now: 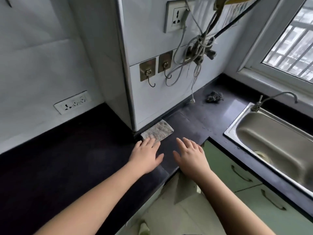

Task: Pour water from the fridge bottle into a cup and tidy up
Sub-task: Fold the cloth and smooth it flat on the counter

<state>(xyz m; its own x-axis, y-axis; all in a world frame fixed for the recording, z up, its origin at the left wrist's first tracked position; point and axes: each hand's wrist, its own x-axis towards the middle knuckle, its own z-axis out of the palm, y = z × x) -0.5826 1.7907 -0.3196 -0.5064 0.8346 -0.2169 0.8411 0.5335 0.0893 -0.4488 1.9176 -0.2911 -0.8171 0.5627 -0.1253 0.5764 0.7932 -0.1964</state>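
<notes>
We see left hand [146, 156] and right hand [191, 156], fingers flat, released, over dark stone counter [71, 160] near inner edge; left fingertips touch grey folded cloth [157, 130], long axis running far-right.

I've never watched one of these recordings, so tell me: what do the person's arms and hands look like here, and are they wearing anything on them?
Both arms are bare all the way to the bottom edge of the picture: no sleeves show. The left hand and right hand wear no gloves, and I see no rings, watch, bracelet or markings on either wrist. No cables or sensors are attached to them.
</notes>
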